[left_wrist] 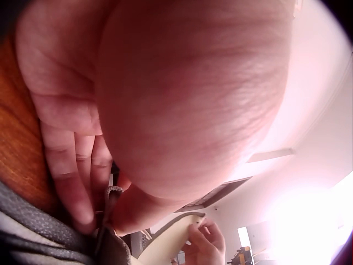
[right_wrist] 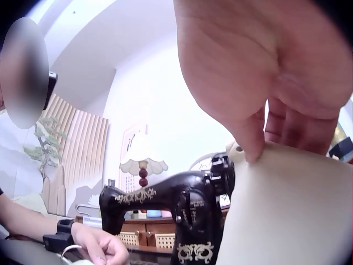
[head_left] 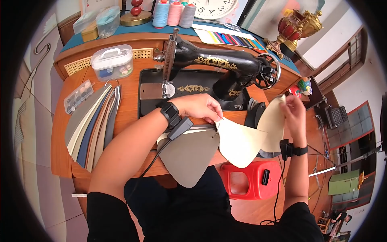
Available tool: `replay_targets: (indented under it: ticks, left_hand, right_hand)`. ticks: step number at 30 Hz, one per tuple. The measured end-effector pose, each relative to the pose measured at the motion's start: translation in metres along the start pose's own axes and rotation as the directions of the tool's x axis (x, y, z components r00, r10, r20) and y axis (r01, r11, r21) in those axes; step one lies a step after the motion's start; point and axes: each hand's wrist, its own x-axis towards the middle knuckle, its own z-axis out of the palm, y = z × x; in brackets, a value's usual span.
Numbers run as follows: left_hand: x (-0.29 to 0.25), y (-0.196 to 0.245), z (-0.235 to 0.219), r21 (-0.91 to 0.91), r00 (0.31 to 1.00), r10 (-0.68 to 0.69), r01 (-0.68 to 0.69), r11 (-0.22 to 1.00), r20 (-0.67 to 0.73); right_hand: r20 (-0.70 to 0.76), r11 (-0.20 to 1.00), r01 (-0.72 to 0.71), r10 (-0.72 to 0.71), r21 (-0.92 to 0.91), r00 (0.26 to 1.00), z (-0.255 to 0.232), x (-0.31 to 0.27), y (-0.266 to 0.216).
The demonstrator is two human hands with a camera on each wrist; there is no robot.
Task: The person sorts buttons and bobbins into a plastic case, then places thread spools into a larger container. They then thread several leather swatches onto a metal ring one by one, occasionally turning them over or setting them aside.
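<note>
My left hand (head_left: pixel 200 107) pinches the corner of a bundle of leather-like swatches, over the front of the sewing table. A grey swatch (head_left: pixel 191 155) hangs from it to the left and a cream swatch (head_left: pixel 241 143) fans out to the right. In the left wrist view, thumb and fingers close on a grainy grey edge. My right hand (head_left: pixel 295 113) is raised on the right, pinching another cream swatch (head_left: pixel 274 121) by its top corner. The right wrist view shows a small hole (right_wrist: pixel 239 148) there by the thumb. Darker swatches (head_left: pixel 254 113) lie behind this one.
A black sewing machine (head_left: pixel 217 60) stands behind my hands. A second ringed swatch fan (head_left: pixel 90 129), a bead case (head_left: pixel 79 97) and a clear lidded box (head_left: pixel 112 62) sit left. Thread spools (head_left: pixel 161 14) line the back shelf. Below right is a red stool (head_left: pixel 250 191).
</note>
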Motion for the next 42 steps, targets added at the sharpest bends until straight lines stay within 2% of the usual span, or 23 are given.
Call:
replay_targets:
  ticks: [5, 7, 9, 12, 14, 15, 16, 18, 21, 25, 27, 31, 33, 37, 39, 42]
  left_hand:
    - [0.003, -0.005, 0.0, -0.016, 1.0, 0.023, -0.023, 1.0, 0.0]
    - [0.003, -0.004, 0.0, -0.01, 1.0, 0.015, -0.015, 1.0, -0.002]
    - [0.003, -0.003, 0.0, -0.003, 1.0, 0.008, -0.008, 1.0, 0.0]
    - [0.003, -0.004, 0.0, 0.011, 1.0, 0.016, -0.016, 1.0, 0.008]
    - [0.004, -0.004, -0.001, 0.01, 1.0, 0.008, -0.008, 1.0, -0.003]
    - [0.003, -0.003, -0.001, 0.016, 1.0, 0.011, -0.011, 1.0, -0.001]
    - [0.003, -0.003, 0.0, 0.012, 1.0, 0.006, -0.006, 1.0, -0.001]
    - [0.005, -0.005, 0.0, 0.011, 1.0, 0.0, 0.0, 1.0, -0.002]
    - [0.004, -0.01, -0.002, -0.031, 1.0, 0.027, -0.027, 0.999, -0.002]
    - [0.001, -0.007, -0.001, -0.038, 0.999, 0.045, -0.046, 0.998, -0.012]
    - [0.004, -0.008, -0.002, -0.052, 0.999, 0.033, -0.033, 0.998, -0.005]
    - [0.007, -0.011, -0.003, -0.055, 0.999, 0.041, -0.04, 0.998, 0.013]
    - [0.006, -0.012, -0.004, -0.049, 0.998, 0.059, -0.058, 0.997, 0.012]
    - [0.006, -0.012, -0.004, -0.063, 0.998, 0.055, -0.054, 0.997, 0.009]
    - [0.005, -0.01, -0.002, -0.039, 0.999, 0.036, -0.037, 0.999, -0.012]
    - [0.005, -0.01, -0.003, -0.034, 1.0, 0.019, -0.019, 0.999, -0.015]
  right_hand:
    - [-0.146, 0.982, 0.145, -0.126, 0.125, 0.981, -0.039, -0.009, -0.032]
    - [-0.188, 0.971, 0.217, -0.196, 0.099, 0.962, -0.049, -0.012, -0.047]
    - [-0.166, 0.962, 0.216, -0.189, 0.169, 0.968, -0.057, -0.016, -0.059]
    - [-0.019, 0.954, 0.126, -0.126, 0.273, 0.992, -0.038, -0.019, -0.074]
    - [0.15, 0.975, -0.034, 0.001, 0.218, 0.989, -0.006, -0.022, -0.074]
    - [0.217, 0.967, -0.12, 0.071, 0.226, 0.974, 0.014, -0.025, -0.065]
    - [0.347, 0.98, -0.123, 0.063, 0.153, 0.936, 0.034, -0.026, -0.062]
    - [0.528, 0.958, -0.228, 0.104, 0.175, 0.843, 0.074, -0.028, -0.044]
    - [0.573, 0.949, -0.259, 0.115, 0.177, 0.811, 0.114, -0.027, -0.036]
    - [0.561, 0.934, -0.246, 0.062, 0.258, 0.826, 0.126, -0.026, -0.03]
    - [0.487, 0.955, -0.07, -0.084, 0.289, 0.869, 0.127, -0.03, -0.024]
    - [0.47, 0.972, -0.033, -0.081, 0.231, 0.879, 0.129, -0.033, -0.022]
    - [0.417, 0.979, 0.111, -0.173, 0.169, 0.892, 0.132, -0.033, -0.02]
    - [0.385, 0.972, 0.195, -0.232, 0.134, 0.893, 0.131, -0.034, -0.026]
    - [0.349, 0.938, 0.326, -0.346, 0.116, 0.871, 0.13, -0.035, -0.028]
    - [0.354, 0.95, 0.298, -0.312, 0.093, 0.882, 0.13, -0.036, -0.033]
